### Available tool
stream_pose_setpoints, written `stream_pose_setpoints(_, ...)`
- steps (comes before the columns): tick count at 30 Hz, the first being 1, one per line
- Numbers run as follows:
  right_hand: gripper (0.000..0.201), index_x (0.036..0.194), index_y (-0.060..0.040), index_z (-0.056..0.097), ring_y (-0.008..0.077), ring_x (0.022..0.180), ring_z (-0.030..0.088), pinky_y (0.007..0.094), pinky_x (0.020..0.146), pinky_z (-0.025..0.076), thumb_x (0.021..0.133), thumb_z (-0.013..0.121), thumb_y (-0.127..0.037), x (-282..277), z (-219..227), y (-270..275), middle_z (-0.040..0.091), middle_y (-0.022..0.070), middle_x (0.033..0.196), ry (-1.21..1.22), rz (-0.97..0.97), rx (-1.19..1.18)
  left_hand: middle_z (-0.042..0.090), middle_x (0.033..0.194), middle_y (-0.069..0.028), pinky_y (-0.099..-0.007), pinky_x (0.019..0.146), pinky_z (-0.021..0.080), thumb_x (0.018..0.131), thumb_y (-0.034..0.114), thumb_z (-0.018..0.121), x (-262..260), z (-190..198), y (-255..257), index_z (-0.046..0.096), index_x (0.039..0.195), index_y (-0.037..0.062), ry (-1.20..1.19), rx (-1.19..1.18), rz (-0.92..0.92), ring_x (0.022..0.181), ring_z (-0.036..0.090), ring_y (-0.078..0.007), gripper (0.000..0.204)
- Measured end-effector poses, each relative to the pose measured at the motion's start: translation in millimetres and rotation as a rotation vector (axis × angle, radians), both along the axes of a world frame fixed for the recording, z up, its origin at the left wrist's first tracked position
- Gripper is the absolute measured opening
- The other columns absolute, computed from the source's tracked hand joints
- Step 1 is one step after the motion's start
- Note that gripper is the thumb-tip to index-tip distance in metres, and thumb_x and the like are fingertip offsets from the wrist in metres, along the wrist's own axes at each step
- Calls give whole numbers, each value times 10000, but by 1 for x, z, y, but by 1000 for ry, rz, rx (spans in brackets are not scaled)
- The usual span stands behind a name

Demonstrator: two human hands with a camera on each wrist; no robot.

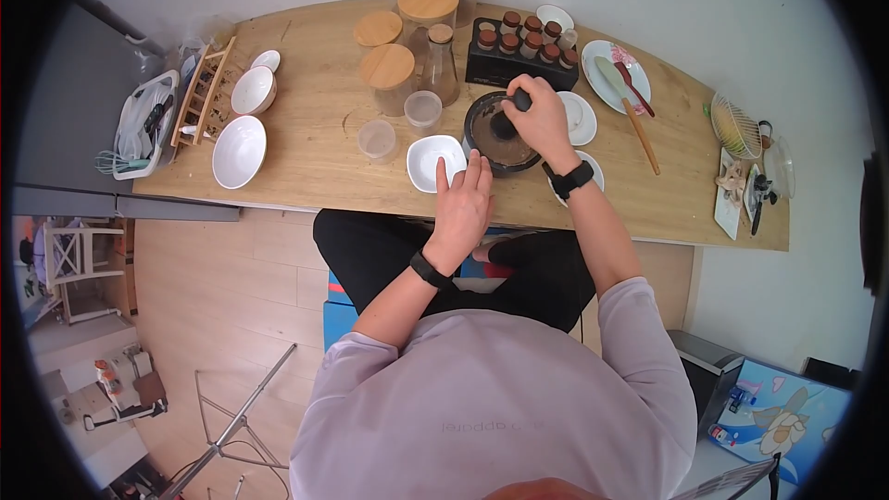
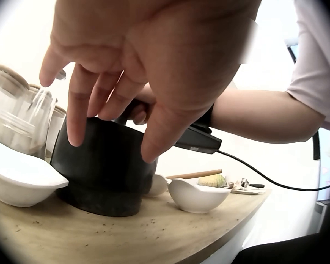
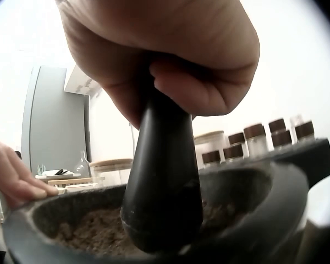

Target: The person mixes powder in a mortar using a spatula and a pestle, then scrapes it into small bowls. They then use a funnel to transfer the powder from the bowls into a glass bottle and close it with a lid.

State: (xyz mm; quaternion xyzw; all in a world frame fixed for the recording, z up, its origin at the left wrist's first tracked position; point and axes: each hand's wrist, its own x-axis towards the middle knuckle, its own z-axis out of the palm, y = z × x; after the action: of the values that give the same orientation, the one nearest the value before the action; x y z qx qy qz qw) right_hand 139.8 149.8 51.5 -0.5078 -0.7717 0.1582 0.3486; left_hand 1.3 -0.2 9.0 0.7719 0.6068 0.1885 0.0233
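My right hand [image 1: 540, 116] grips the top of a black pestle [image 3: 162, 181], its fingers curled round the handle. The pestle's rounded end stands in a dark stone mortar [image 2: 99, 176], among coarse brown powder [image 3: 93, 234]. On the mortar's near left side, my left hand [image 1: 460, 208] has its fingers extended and spread, fingertips right at the outer wall. Just left of the mortar sits a white squarish dish [image 1: 423, 159], partly behind the left fingers. Two white dishes, one a round plate [image 1: 581, 118], lie right of the mortar, overlapped by the right wrist.
Wooden-lidded jars [image 1: 388, 74] and a black rack [image 1: 500, 67] of brown-capped spice jars stand behind. Two small clear cups [image 1: 377, 141] are left of the mortar. White bowls [image 1: 239, 153] sit farther left. A plate [image 1: 602, 93] with a spatula [image 1: 639, 134] lies at right.
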Motion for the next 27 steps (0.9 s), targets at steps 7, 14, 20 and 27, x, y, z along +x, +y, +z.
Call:
stream_pose_setpoints(7, 185, 939, -130, 592, 348, 792, 616, 447, 681, 485, 817, 724, -175, 7, 4, -10, 566, 108, 871, -93, -67, -30, 523, 1394, -191, -555, 1157, 265, 779, 170, 742, 1, 1, 0, 483, 1375, -40, -20, -1, 10, 1036, 624, -254, 683)
stream_pose_setpoints(14, 204, 917, -113, 577, 351, 812, 605, 439, 697, 484, 794, 736, -147, 17, 25, -12, 553, 104, 860, -98, 8, -72, 533, 1386, -189, -559, 1158, 262, 791, 175, 717, 0, -3, -1, 495, 1364, -44, -14, 29, 6, 1014, 627, -248, 652)
stream_pose_setpoints(20, 205, 908, -86, 574, 318, 780, 570, 407, 679, 443, 787, 737, -110, 12, 3, -25, 538, 99, 827, -41, 91, -26, 537, 1385, -188, -563, 1158, 261, 800, 177, 693, 2, -1, 3, 509, 1349, -49, -14, 47, 8, 985, 629, -241, 621)
stream_pose_setpoints(27, 194, 924, -110, 576, 352, 772, 598, 430, 659, 475, 805, 727, -137, 3, 35, -24, 544, 104, 850, -6, 66, -50, 522, 1396, -191, -552, 1157, 265, 784, 173, 737, 1, 0, -1, 489, 1367, -43, -30, 4, 17, 1038, 627, -256, 669)
